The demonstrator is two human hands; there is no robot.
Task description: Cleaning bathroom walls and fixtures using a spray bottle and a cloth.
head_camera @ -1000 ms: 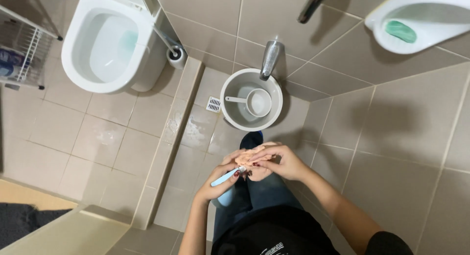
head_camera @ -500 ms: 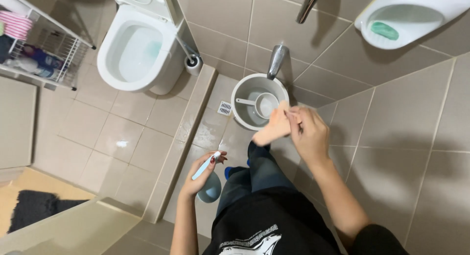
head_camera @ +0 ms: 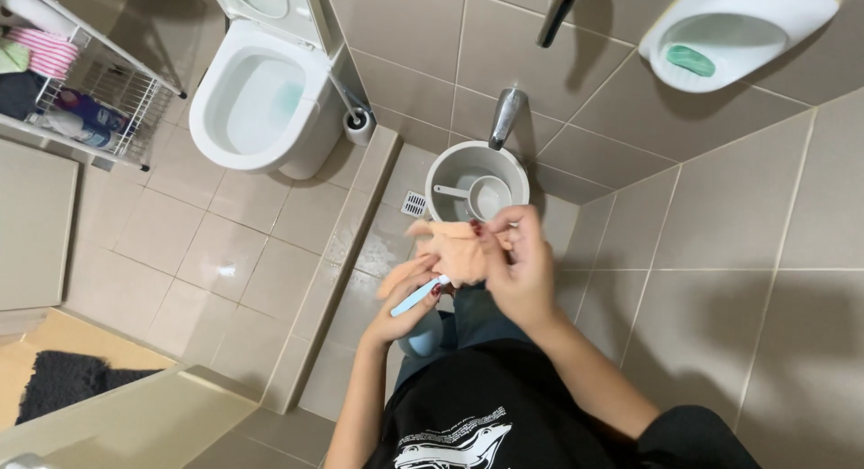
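Note:
My left hand [head_camera: 407, 298] grips a light blue toothbrush-like stick [head_camera: 420, 295] and its fingers reach up under a peach-coloured rubber glove [head_camera: 455, 249]. My right hand [head_camera: 515, 264] pinches that glove from the right side, with dark red nails showing. Both hands are in front of my chest, above my dark jeans. Just beyond them on the floor stands a grey bucket [head_camera: 455, 160] with a white scoop [head_camera: 486, 195] inside, under a metal tap [head_camera: 506, 115].
A white toilet [head_camera: 256, 100] with a toilet brush [head_camera: 358, 120] beside it is at upper left. A wire rack [head_camera: 81, 91] with bottles and cloths stands far left. A white wall basin [head_camera: 738, 37] holds green soap [head_camera: 691, 60]. A low tiled kerb [head_camera: 346, 244] divides the floor; a dark mat [head_camera: 67, 379] lies lower left.
My left hand has come up from near my knee to meet the glove. My right hand has brought the glove lower and closer to me. The view shifted slightly right.

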